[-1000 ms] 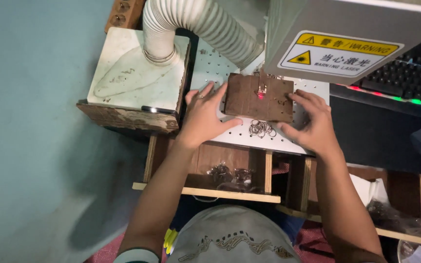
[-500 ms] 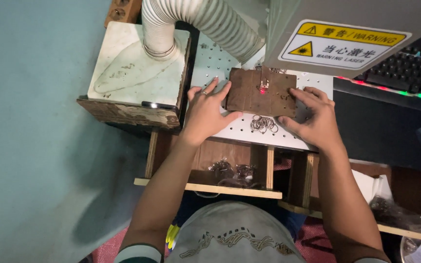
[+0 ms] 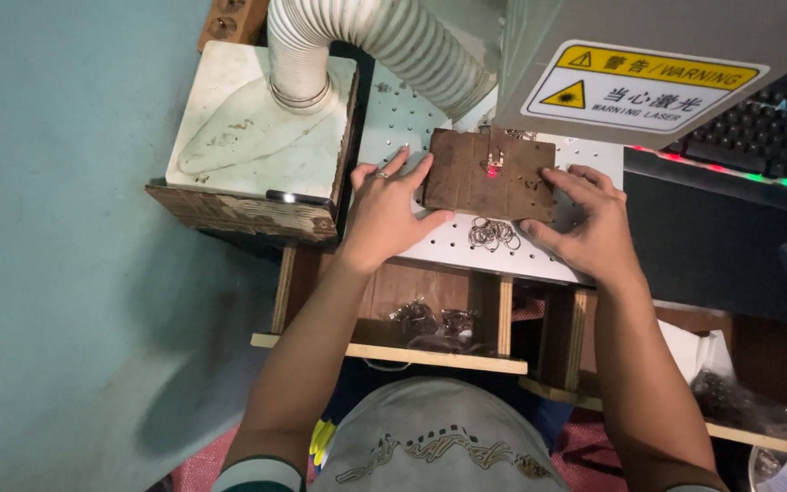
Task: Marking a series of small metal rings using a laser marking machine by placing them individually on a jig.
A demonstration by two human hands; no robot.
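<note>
Left hand (image 3: 384, 214) flat, fingers spread, right hand (image 3: 589, 223) flat, forearms extended forward

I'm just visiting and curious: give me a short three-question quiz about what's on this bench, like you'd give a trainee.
1. True or false: both hands touch the brown board.
2. What glows on the board? A) a red dot B) a blue flame C) a green screen
3. What lies on the white plate just in front of the board?

Key:
1. True. The left hand and right hand press its two ends.
2. A, the red dot.
3. A small heap of metal rings.
</note>
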